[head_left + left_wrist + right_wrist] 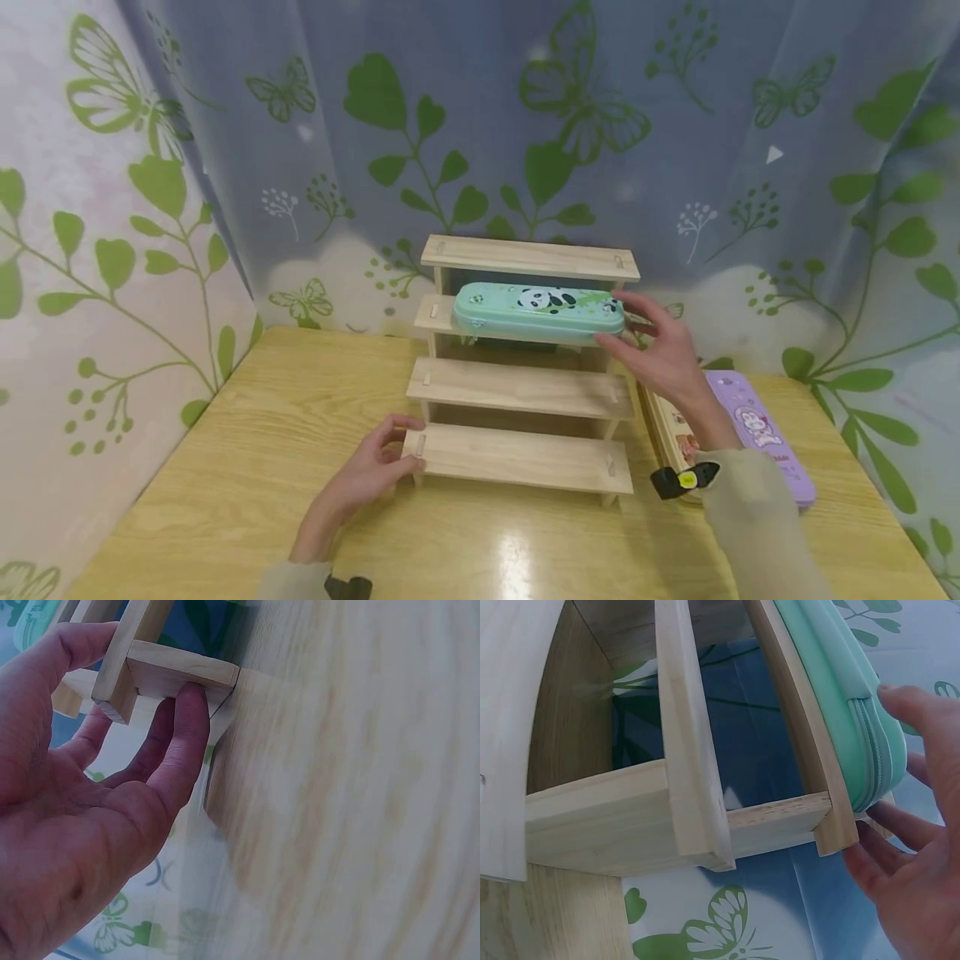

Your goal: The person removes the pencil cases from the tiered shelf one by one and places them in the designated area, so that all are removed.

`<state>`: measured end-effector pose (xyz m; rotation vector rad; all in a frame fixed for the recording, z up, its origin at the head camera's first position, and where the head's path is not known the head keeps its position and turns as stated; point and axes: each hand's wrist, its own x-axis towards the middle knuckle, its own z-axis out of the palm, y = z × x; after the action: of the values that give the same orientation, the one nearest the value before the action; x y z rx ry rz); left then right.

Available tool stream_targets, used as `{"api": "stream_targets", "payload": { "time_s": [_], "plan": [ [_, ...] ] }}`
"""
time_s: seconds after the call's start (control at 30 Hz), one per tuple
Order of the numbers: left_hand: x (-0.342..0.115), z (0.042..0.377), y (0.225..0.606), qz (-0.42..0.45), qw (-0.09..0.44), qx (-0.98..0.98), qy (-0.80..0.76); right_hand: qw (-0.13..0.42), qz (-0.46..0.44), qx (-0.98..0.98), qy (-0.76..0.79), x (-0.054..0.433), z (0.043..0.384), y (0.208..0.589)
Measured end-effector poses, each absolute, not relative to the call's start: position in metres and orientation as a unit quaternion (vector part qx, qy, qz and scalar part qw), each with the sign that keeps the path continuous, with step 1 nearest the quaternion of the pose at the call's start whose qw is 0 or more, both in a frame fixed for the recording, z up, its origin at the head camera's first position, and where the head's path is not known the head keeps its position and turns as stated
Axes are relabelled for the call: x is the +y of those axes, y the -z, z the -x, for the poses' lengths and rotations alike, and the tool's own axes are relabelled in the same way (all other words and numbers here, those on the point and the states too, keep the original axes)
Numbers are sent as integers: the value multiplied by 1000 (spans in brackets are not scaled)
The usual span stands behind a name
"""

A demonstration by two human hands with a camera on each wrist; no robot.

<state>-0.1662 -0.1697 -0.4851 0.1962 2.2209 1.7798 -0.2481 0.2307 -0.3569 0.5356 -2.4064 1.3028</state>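
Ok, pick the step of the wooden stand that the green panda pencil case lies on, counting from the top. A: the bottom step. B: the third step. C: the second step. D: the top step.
C: in the head view the green panda pencil case lies on the second step of the wooden stand, just under the bare top board, with the right hand at its right end.

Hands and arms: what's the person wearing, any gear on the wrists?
Both hands are bare: left hand, right hand. Each arm has a pale beige-grey sleeve reaching the wrist: left sleeve, right sleeve. Right wrist carries a small black device with a yellow mark; a black device sits at the left wrist too. No rings or gloves visible.
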Motion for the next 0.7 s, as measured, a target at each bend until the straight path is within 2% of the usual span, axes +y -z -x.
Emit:
{"api": "stream_targets", "payload": {
  "time_s": [0.27, 0.7],
  "plan": [
    [-169, 166, 483, -61, 141, 775, -612, 135, -178, -871, -437, 232, 256, 356],
    [-169, 166, 484, -63, 145, 769, -620, 153, -203, -869, -425, 234, 241, 357]
  ]
}}
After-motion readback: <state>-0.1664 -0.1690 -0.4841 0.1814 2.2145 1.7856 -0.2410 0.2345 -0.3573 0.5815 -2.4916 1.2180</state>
